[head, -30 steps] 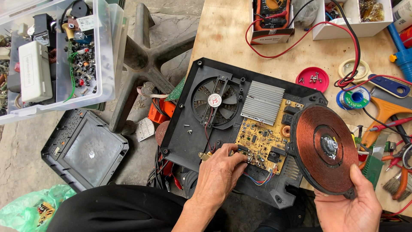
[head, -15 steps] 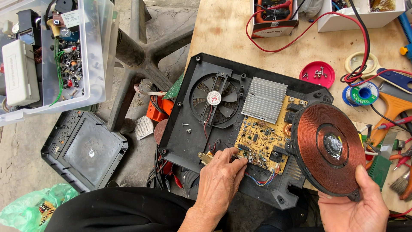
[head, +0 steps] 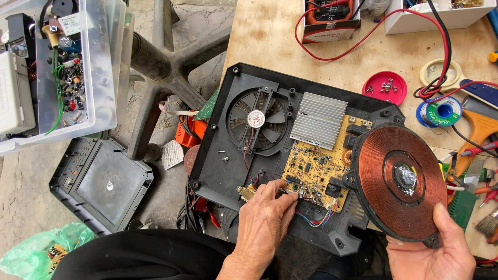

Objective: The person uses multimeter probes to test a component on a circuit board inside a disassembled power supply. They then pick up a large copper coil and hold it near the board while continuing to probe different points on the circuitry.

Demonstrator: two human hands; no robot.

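Two bare hands work on an opened induction cooker base (head: 223, 155), a black plastic shell lying across the edge of a wooden workbench (head: 270, 36).

The left hand (head: 264, 223) rests at the 6 o'clock edge of the yellow circuit board (head: 316, 166). Its fingers are drawn narrow, with the fingertips (head: 288, 196) pinched together at the board's lower-left corner, just beside a small connector (head: 246, 191). Whether they grip a part cannot be told.

The right hand (head: 430, 249) holds the round copper coil (head: 397, 179) by its lower rim, with the thumb laid over the front face. The coil is lifted and tilted, standing at the 3 o'clock side of the circuit board and partly covering the shell's right end.

Inside the shell, the cooling fan (head: 257, 122) sits at 10 o'clock from the board, and the ribbed aluminium heat sink (head: 319, 120) lies at 12 o'clock, touching the board's top edge. Red and blue wires (head: 314, 218) run out at the board's 6 o'clock edge.

On the bench, at 12 o'clock from the coil, a red lid (head: 385, 87) holds loose screws. A spool of solder (head: 441, 111) lies at 1 o'clock, and a multimeter (head: 332, 18) with red leads stands well apart at the bench's far edge.

On the floor at 9 o'clock lies a black housing panel (head: 104, 181), and above it stands a clear plastic bin (head: 98, 67) holding electronic parts.
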